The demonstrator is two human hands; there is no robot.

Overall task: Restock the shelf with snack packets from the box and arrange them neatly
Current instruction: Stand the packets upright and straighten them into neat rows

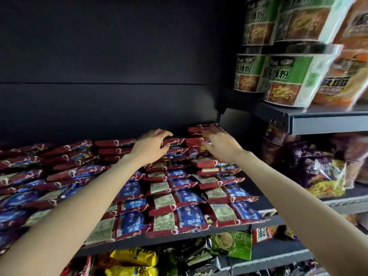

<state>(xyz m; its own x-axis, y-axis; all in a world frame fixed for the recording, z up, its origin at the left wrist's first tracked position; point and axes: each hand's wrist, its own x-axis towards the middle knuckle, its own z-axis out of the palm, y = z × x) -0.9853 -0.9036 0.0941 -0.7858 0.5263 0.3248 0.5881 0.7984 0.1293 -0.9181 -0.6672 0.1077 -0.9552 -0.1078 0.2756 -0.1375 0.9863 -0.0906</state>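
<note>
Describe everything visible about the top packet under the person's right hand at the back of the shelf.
The packet is a flat red foil-like pouch with pale crinkled edge markings and a bit of yellow print. It lies on top of the rear right stack on the shelf, close to the dark back wall. The right hand rests on it, fingers over its near part, hiding most of its face.

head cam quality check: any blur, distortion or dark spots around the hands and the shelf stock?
Head view: wide-angle bending curves the shelf edge; the noodle cups at upper right are smeared by motion blur; the back panel is very dark with no detail; the left hand and right hand are slightly soft; the red snack packets up front are lit well enough to read colours.
</note>
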